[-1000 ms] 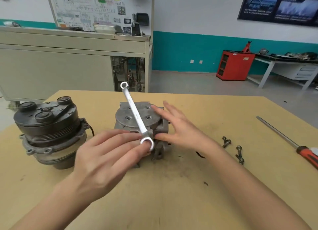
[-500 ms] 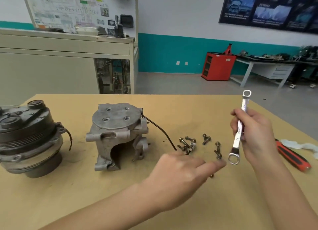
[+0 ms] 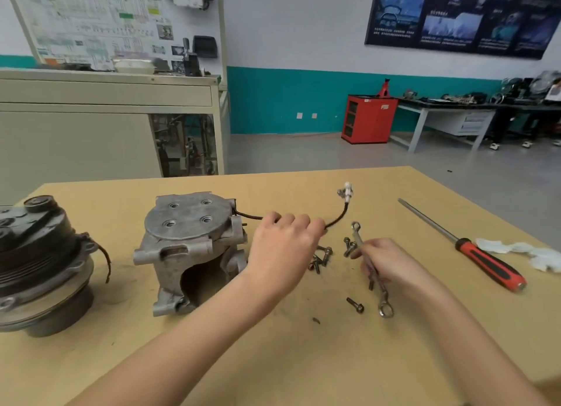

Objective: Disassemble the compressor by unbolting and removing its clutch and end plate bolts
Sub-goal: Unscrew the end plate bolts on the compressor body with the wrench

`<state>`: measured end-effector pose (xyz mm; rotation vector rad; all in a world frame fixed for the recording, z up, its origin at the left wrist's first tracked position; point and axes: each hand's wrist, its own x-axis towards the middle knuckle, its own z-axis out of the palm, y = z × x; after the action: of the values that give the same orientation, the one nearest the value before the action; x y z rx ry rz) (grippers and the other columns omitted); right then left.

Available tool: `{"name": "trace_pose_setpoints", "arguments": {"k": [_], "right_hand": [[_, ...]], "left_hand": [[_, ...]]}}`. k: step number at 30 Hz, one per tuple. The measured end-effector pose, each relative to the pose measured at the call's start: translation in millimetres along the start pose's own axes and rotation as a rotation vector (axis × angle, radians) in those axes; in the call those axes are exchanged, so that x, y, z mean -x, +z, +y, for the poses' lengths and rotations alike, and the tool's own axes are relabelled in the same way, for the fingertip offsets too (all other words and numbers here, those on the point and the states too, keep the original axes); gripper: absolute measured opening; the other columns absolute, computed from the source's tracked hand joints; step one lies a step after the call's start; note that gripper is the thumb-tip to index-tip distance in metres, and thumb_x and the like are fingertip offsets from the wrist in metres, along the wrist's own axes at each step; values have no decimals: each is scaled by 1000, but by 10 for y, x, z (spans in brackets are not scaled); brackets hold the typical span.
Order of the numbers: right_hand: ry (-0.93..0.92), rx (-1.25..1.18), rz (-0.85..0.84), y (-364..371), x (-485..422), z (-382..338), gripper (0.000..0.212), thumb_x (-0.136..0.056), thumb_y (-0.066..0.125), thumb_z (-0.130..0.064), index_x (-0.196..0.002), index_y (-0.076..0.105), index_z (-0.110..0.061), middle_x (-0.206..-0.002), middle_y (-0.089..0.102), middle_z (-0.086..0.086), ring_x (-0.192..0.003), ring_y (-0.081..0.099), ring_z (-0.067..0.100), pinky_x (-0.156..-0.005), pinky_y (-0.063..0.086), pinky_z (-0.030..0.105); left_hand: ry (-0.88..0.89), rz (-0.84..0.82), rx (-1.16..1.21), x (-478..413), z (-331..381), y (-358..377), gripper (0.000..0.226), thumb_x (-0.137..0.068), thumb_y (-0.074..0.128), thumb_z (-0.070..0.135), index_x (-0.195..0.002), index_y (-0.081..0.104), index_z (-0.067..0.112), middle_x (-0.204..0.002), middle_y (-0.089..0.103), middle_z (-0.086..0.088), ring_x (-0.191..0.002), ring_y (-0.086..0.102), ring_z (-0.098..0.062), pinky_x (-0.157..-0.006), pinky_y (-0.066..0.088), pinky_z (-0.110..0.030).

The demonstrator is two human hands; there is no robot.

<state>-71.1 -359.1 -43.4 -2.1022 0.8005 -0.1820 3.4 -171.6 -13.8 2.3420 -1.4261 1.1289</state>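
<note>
left hand (image 3: 282, 248) curled, seemingly pinching black wire (image 3: 336, 221) | right hand (image 3: 391, 263) grips slim steel wrench (image 3: 359, 238)

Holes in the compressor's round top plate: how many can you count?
4 holes: back left, back right, front left, front right of the plate; none seems hidden.

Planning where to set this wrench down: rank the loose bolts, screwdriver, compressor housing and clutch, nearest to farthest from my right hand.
1. Loose bolts, just left of right hand.
2. Screwdriver, to the right.
3. Compressor housing, left, beyond the left hand.
4. Clutch, far left.
</note>
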Motion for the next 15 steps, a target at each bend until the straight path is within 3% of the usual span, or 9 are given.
{"name": "trace_pose_setpoints", "arguments": {"k": [2,5,7,9,15], "right_hand": [[-73,172,-19,192,-26,-109,29,-97,41,-20,-80,65,-15,-55,55,-2,-53,48,15,-47,32,25],[-268,505,3,637,-33,-306,29,-96,36,-15,-71,49,-14,-71,58,3,-70,51,25,-51,31,29],[-414,696,76,906,-8,-401,22,-96,34,-10,-92,55,-11,-96,64,9,-86,57,29,-62,34,28],[-516,793,135,1047,-30,-411,24,-97,36,-9,-106,57,-8,-107,64,9,-99,59,28,-68,35,30],[-472,1014,169,892,-269,-190,26,-95,37,-6,-109,57,-15,-108,65,3,-101,61,24,-68,34,28]], "left_hand": [[-45,84,55,-83,-27,-70,22,-76,83,23,-65,65,15,-50,55,3,-41,53,-18,-46,38,-22],[-54,82,59,-72,-16,-94,25,-74,84,24,-61,64,16,-48,53,4,-39,52,-18,-45,36,-21],[-32,52,33,-27,15,-100,26,-74,84,25,-60,63,18,-46,51,5,-40,50,-16,-46,37,-21],[0,34,18,20,9,-78,25,-71,85,25,-59,63,20,-46,49,6,-40,48,-15,-46,38,-22],[124,-103,-53,136,-53,-44,26,-63,87,24,-62,62,21,-48,47,6,-43,47,-16,-51,43,-22]]}}
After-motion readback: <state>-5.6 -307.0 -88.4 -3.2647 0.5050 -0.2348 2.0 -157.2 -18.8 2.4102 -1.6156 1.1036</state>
